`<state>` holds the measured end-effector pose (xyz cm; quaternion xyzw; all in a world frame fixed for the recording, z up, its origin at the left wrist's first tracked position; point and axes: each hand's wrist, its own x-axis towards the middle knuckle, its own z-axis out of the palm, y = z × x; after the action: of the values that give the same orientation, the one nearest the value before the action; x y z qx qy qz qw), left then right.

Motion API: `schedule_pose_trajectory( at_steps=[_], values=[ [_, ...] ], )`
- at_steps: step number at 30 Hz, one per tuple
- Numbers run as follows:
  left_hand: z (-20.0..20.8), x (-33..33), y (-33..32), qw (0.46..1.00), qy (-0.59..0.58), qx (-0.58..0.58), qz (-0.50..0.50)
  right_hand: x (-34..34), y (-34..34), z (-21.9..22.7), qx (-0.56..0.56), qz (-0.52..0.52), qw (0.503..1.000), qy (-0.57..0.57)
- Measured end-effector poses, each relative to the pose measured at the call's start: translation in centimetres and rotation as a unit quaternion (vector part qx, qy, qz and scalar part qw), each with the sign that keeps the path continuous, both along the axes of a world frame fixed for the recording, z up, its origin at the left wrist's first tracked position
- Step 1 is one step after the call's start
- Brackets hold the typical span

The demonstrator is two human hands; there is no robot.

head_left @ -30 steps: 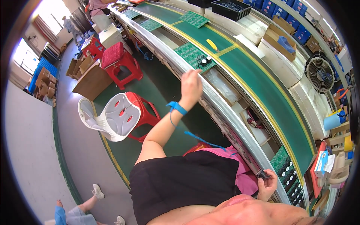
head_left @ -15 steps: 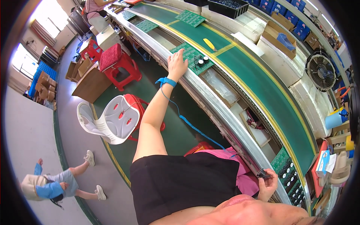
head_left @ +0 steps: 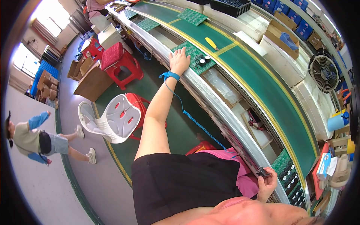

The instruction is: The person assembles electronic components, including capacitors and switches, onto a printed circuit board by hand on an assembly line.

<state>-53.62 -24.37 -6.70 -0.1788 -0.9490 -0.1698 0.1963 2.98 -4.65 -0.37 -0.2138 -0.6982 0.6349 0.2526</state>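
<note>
My left hand [head_left: 180, 62], a blue wrist strap [head_left: 170, 75] around its wrist, is stretched out to the far end of the near rail. Its fingers are extended and lie at the edge of a green circuit board [head_left: 189, 50]. On that board stand two black cylindrical parts with white tops [head_left: 204, 59] and some black leads. Close to my body, my right hand [head_left: 267, 184] pinches a small black part [head_left: 262, 172] over the metal rail; its exact kind is too small to tell. Just beyond it are more green boards [head_left: 281, 161] carrying several similar white-topped parts.
A green conveyor belt [head_left: 258, 80] curves past, bearing a yellow cutter knife [head_left: 212, 43] and another board [head_left: 192, 17]. A coiled blue cord [head_left: 204, 129] hangs from the strap. Chairs [head_left: 119, 120], stools [head_left: 119, 62] and a passing person [head_left: 37, 138] are at left; a fan [head_left: 324, 71] stands right.
My left hand has turned flatter at the board's edge, its fingers more spread. My right hand stays with the black part. The person at left has moved along the walkway.
</note>
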Motion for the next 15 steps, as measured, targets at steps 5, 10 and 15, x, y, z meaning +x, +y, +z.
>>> schedule_pose_trajectory(
  at_steps=[5, 10, 15],
  values=[
    [-0.2, 0.2, 0.5, 1.000, 0.026, 0.011, -0.009, -0.5, 0.0, -0.5, 0.003, -0.017, 1.000, -0.004],
    [-0.1, 0.2, 0.0, 1.000, 0.017, 0.024, -0.005, -1.6, 0.5, -1.2, 0.038, -0.021, 0.999, 0.000],
    [-0.2, 0.1, 0.3, 1.000, 0.025, 0.018, 0.000, -1.8, 1.4, -2.7, 0.065, -0.016, 0.998, 0.001]
  ],
)
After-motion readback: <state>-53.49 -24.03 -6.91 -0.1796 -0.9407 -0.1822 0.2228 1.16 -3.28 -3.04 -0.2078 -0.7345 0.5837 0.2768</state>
